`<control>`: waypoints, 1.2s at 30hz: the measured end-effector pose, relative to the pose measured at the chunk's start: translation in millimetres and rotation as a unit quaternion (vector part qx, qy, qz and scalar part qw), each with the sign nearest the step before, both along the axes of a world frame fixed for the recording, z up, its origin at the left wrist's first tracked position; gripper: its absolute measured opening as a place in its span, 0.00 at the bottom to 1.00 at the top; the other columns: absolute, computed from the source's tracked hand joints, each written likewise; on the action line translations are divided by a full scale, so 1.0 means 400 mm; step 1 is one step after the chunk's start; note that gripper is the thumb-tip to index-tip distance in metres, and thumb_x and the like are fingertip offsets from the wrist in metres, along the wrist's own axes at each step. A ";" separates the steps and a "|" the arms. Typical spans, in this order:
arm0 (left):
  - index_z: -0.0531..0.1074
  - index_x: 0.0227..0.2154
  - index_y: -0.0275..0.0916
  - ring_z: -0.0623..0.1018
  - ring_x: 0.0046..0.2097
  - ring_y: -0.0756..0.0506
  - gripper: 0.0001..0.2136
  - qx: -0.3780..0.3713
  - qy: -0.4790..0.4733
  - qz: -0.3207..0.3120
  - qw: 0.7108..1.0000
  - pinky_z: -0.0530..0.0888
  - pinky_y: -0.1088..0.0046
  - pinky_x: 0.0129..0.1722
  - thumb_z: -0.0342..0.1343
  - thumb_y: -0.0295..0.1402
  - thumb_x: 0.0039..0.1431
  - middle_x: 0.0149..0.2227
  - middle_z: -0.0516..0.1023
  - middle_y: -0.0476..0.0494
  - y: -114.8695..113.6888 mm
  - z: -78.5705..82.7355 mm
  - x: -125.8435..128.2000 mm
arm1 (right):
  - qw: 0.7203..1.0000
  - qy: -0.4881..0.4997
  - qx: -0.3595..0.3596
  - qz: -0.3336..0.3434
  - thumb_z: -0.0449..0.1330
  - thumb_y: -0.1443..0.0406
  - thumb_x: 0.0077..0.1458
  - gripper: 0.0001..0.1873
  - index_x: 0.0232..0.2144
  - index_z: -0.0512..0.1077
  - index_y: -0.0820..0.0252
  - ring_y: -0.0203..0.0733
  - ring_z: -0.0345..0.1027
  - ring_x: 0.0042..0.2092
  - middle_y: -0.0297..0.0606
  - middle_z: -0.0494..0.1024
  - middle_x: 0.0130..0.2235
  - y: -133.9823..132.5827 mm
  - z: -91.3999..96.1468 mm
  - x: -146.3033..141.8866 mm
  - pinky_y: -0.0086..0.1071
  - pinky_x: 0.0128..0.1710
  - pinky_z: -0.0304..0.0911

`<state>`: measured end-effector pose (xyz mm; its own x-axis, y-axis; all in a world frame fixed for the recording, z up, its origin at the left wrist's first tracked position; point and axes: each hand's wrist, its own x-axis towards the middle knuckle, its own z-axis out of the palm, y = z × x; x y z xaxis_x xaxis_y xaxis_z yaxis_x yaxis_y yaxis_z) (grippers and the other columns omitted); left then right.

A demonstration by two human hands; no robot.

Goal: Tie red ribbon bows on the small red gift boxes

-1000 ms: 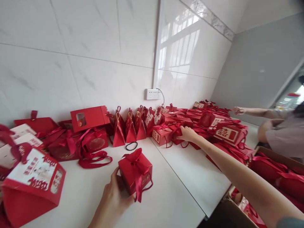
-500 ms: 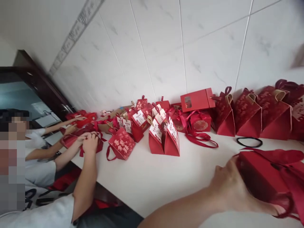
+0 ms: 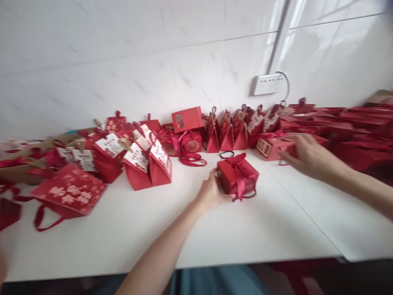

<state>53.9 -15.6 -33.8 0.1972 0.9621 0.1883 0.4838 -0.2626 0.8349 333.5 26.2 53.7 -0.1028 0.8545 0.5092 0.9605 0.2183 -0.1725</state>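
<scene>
My left hand [image 3: 212, 189] is closed round the left side of a red gift box [image 3: 225, 177] with a ribbon bow on top and a dark cord handle. The box rests on or just over the white table [image 3: 196, 241]. Farther back and to the right, my right hand [image 3: 310, 157] grips the right end of a second red gift box [image 3: 270, 147], its thumb in front and its fingers over the top. That box has a ribbon on top and a pale printed label on its left end. Some blur softens the right hand's fingertips.
Two peaked red bags [image 3: 159, 164] with white printed flaps stand left of centre. A tilted red bag [image 3: 72, 190] lies farther left. Behind, peaked bags [image 3: 227, 135] line the tiled wall, near a power strip [image 3: 268, 85]. Flat red packaging [image 3: 362, 135] is piled at right; a black loop [image 3: 226, 154] lies mid-table.
The view has swung right, so the co-workers at left have mostly gone out of frame. My right hand has come into view on the second box. My left hand still holds its box.
</scene>
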 end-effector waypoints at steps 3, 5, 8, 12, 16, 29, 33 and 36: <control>0.51 0.58 0.32 0.78 0.41 0.40 0.41 0.017 0.024 -0.010 1.000 0.73 0.63 0.39 0.61 0.42 0.43 0.37 0.76 0.47 -0.009 0.011 -0.005 | 0.989 -0.004 -0.082 0.121 0.56 0.57 0.60 0.23 0.53 0.64 0.64 0.48 0.67 0.50 0.52 0.68 0.52 -0.048 0.029 -0.095 0.39 0.50 0.63; 0.51 0.58 0.32 0.78 0.39 0.42 0.41 0.015 0.025 -0.021 0.999 0.74 0.65 0.38 0.62 0.41 0.43 0.35 0.75 0.48 -0.013 0.015 -0.010 | 0.984 0.026 -0.111 0.136 0.54 0.55 0.61 0.21 0.50 0.65 0.63 0.49 0.67 0.50 0.49 0.70 0.50 -0.053 0.043 -0.169 0.40 0.50 0.62; 0.54 0.57 0.34 0.76 0.41 0.39 0.45 0.008 0.032 -0.004 0.999 0.75 0.62 0.39 0.68 0.40 0.34 0.39 0.74 0.41 -0.011 0.013 -0.020 | 0.963 0.106 -0.197 0.147 0.54 0.54 0.60 0.21 0.48 0.67 0.63 0.50 0.67 0.50 0.49 0.72 0.48 -0.041 0.044 -0.248 0.41 0.50 0.61; 0.57 0.55 0.35 0.70 0.54 0.33 0.45 0.030 0.005 0.014 0.999 0.69 0.55 0.52 0.70 0.37 0.30 0.53 0.65 0.30 0.002 0.010 -0.039 | 0.939 0.225 -0.212 0.152 0.57 0.55 0.58 0.19 0.46 0.67 0.63 0.47 0.70 0.45 0.47 0.76 0.44 -0.028 0.002 -0.285 0.38 0.45 0.64; 0.58 0.55 0.40 0.70 0.54 0.35 0.43 -0.004 -0.032 -0.045 0.998 0.65 0.54 0.55 0.69 0.40 0.32 0.52 0.70 0.36 0.014 0.020 -0.070 | 0.928 0.266 -0.198 0.171 0.61 0.59 0.55 0.21 0.48 0.65 0.62 0.44 0.71 0.44 0.43 0.77 0.42 -0.009 -0.044 -0.278 0.36 0.44 0.66; 0.67 0.48 0.40 0.71 0.52 0.40 0.27 -0.023 -0.161 0.051 0.985 0.70 0.67 0.44 0.49 0.54 0.53 0.51 0.71 0.38 0.027 0.026 -0.060 | 0.874 0.271 -0.340 0.216 0.71 0.51 0.37 0.48 0.58 0.58 0.54 0.59 0.63 0.56 0.49 0.64 0.59 -0.093 -0.018 -0.147 0.49 0.50 0.66; 0.68 0.44 0.40 0.75 0.45 0.43 0.22 -0.039 -0.166 0.017 0.985 0.72 0.70 0.40 0.53 0.50 0.53 0.48 0.75 0.41 0.023 0.032 -0.045 | 0.826 0.280 -0.395 0.287 0.69 0.55 0.41 0.45 0.60 0.55 0.51 0.56 0.62 0.57 0.46 0.66 0.57 -0.043 -0.029 -0.148 0.48 0.52 0.65; 0.68 0.39 0.39 0.76 0.39 0.45 0.19 -0.031 -0.179 0.053 0.982 0.72 0.71 0.38 0.54 0.49 0.53 0.41 0.77 0.43 0.027 0.035 -0.050 | 0.802 0.326 -0.379 0.327 0.68 0.59 0.43 0.43 0.59 0.56 0.51 0.53 0.58 0.60 0.46 0.61 0.60 0.009 -0.056 -0.159 0.47 0.55 0.61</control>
